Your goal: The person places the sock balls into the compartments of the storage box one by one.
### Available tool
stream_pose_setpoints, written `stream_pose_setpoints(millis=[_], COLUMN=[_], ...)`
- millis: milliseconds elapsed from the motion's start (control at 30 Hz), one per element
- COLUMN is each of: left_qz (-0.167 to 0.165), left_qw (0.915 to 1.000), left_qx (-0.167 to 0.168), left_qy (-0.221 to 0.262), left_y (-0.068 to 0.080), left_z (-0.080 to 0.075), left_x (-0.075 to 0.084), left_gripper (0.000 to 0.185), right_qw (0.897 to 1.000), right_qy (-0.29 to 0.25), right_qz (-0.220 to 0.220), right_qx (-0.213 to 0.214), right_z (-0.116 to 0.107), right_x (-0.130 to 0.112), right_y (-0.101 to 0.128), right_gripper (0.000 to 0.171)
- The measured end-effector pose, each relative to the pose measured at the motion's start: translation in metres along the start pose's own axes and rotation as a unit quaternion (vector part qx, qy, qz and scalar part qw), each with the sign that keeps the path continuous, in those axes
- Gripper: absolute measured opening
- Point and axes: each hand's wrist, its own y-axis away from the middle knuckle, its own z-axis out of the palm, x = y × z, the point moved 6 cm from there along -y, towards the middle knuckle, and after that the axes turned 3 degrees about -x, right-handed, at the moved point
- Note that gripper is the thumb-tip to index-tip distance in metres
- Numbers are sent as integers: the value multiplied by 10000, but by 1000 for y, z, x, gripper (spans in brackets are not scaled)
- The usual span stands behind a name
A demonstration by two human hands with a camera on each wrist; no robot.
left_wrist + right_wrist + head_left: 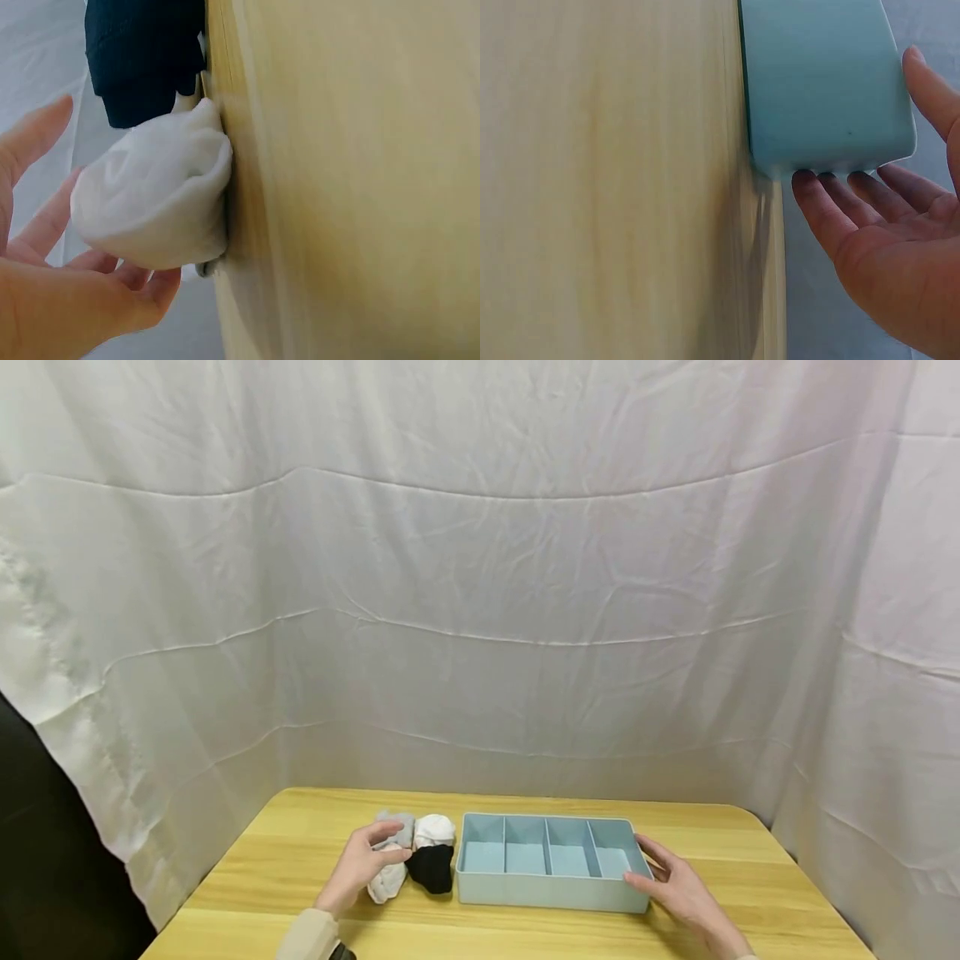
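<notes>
My left hand (360, 866), fingers spread and lightly bent, hovers around the near-left balled white sock (387, 878). In the left wrist view its fingertips are right at the edge of that white ball (154, 191). Beside it lies a black balled sock (431, 869), with a second white one (434, 830) and a grey one (406, 832) behind; the left hand partly hides the grey one. At the right end of a light-blue divided box (551, 892), my right hand (681, 891) touches the end wall with extended fingertips, its thumb at the front corner of the rim.
The box stands on a wooden table (405, 931), its compartments side by side in one row with bare floors showing. The sock group sits just left of it. White curtains (540, 693) hang behind the table and along both sides.
</notes>
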Motion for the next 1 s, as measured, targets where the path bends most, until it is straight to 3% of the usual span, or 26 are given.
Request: stream_pose_setpoints(millis=[200, 433, 800, 1000], left_qz=[-39, -205, -354, -345], left_qw=[9983, 9940, 9945, 9960], left_qx=[-546, -1078, -972, -829], left_qy=[194, 15, 183, -30], left_y=[-1, 1, 1, 2], left_z=[-3, -6, -10, -12], left_x=[-9, -16, -16, -15], left_gripper=[53, 53, 48, 44], right_qw=[9997, 9996, 9996, 9997], right_qy=[-231, -258, -213, -97], right_qz=[116, 111, 136, 157], right_qx=[-42, -66, -120, -136], right_z=[0, 0, 0, -1], right_x=[4, 5, 5, 6], right_y=[0, 0, -1, -1], right_gripper=[78, 77, 77, 76])
